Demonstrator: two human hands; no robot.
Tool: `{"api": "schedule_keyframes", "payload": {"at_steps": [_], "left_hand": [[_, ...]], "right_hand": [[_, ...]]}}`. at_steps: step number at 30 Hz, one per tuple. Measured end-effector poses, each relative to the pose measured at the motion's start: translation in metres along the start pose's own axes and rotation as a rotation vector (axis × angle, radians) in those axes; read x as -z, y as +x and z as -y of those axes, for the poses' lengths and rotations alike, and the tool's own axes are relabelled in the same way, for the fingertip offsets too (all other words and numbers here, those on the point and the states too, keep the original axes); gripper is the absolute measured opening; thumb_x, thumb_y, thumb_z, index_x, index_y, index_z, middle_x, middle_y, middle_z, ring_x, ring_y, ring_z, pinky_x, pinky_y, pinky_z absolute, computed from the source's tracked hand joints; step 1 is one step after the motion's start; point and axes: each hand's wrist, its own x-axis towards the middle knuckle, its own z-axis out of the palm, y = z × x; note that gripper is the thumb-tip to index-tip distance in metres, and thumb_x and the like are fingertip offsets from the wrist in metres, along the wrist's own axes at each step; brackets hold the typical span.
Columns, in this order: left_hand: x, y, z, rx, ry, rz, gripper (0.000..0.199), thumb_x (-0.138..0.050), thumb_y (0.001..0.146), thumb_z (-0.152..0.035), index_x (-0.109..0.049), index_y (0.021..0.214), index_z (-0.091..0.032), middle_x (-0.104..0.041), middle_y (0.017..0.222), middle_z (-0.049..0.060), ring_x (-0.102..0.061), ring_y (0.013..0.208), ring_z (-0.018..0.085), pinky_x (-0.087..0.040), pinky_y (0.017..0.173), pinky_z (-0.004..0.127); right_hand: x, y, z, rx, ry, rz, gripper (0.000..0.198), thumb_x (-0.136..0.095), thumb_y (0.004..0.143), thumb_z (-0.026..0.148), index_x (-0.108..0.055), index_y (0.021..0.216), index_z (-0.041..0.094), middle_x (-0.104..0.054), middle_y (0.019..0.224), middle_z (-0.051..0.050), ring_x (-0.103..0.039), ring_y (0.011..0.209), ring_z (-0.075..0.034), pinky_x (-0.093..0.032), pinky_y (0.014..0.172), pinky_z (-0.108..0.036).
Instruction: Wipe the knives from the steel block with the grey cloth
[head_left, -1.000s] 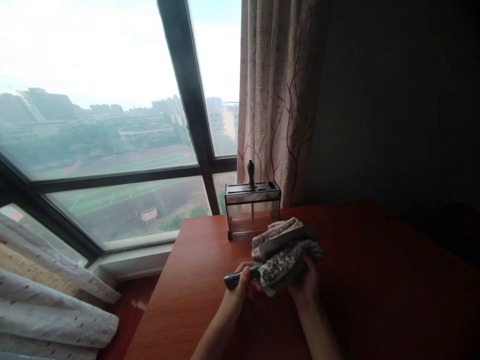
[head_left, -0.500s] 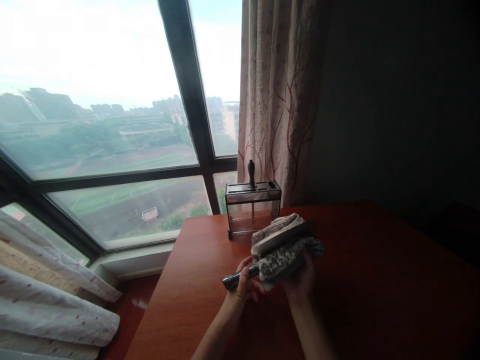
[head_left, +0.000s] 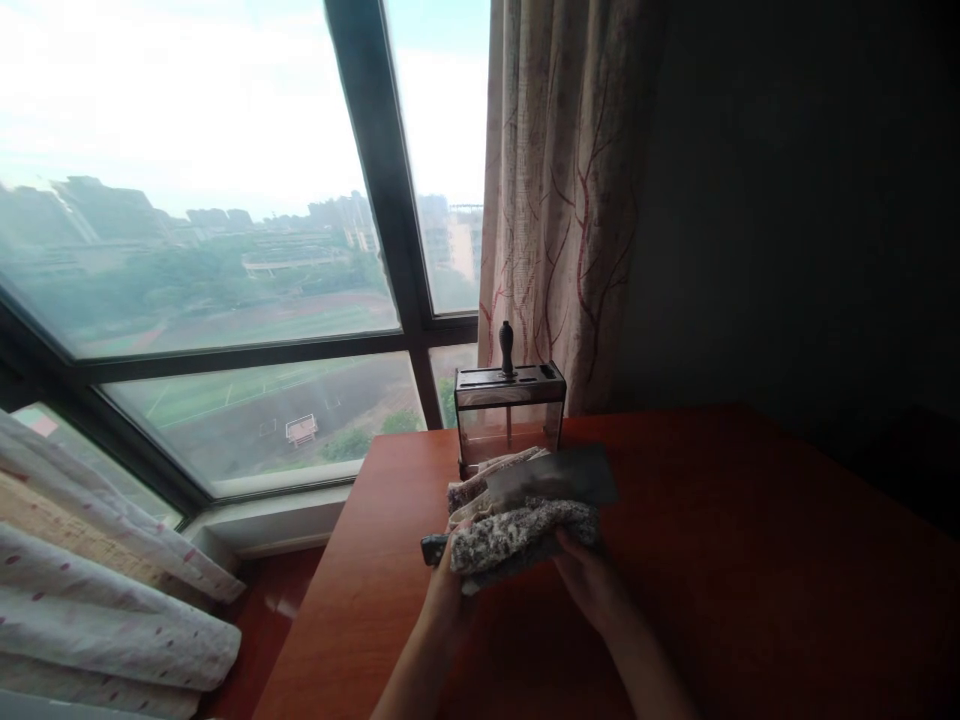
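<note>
One container: a clear-sided holder with dark edges and a slotted top, upright on the reddish-brown tabletop, near its far edge. In it, one tool: dark handle standing above the top, thin shaft showing through the clear front. Number of slots too small to count surely. One cleaver, between the person's two hands, over the tabletop and in front of the holder; broad grey blade tilted, pointing right, dark handle end poking out at left. Speckled grey-and-white cloth bunched along both long sides of the blade; one piece or two, cannot tell. Left hand: grip closed around the handle together with the near end of the cloth, fingers largely hidden behind it. Right hand: grip narrow, pinching the cloth's right end from below, thumb on its edge. Two curtains: one patterned with red branches behind the holder, one pale and spotted at lower left. Window beyond, several panes, dark frame.
</note>
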Motion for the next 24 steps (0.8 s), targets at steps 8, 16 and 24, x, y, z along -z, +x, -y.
{"api": "schedule_keyframes", "payload": {"at_steps": [8, 16, 24], "left_hand": [[0.009, 0.0, -0.008, 0.085, 0.003, 0.061, 0.04, -0.07, 0.075, -0.029, -0.062, 0.112, -0.018, -0.075, 0.082, 0.003, -0.071, 0.08, 0.023, -0.057, 0.073, 0.032], [0.006, -0.004, -0.008, 0.124, 0.007, 0.129, 0.047, -0.068, 0.078, -0.043, -0.062, 0.118, -0.019, -0.074, 0.097, 0.009, -0.068, 0.094, 0.027, -0.054, 0.081, 0.036], [0.016, -0.003, 0.008, 0.003, -0.127, 0.4, 0.059, -0.069, 0.071, -0.058, -0.058, 0.121, -0.029, -0.068, 0.112, 0.006, -0.063, 0.097, 0.023, -0.051, 0.071, 0.028]], "right_hand": [[0.013, -0.011, 0.037, -0.047, -0.139, 0.101, 0.038, -0.087, 0.05, 0.032, -0.066, 0.081, 0.024, -0.072, 0.088, -0.003, -0.066, 0.093, -0.026, -0.049, 0.088, -0.042], [0.02, -0.007, 0.031, -0.088, -0.317, 0.059, 0.019, -0.075, 0.067, 0.04, -0.071, 0.068, 0.022, -0.068, 0.066, -0.002, -0.065, 0.071, -0.024, -0.054, 0.072, -0.036], [0.005, -0.002, 0.02, 0.053, 0.098, -0.104, 0.031, -0.071, 0.074, 0.035, -0.066, 0.104, 0.027, -0.072, 0.101, 0.0, -0.065, 0.095, -0.021, -0.056, 0.079, -0.036]]}}
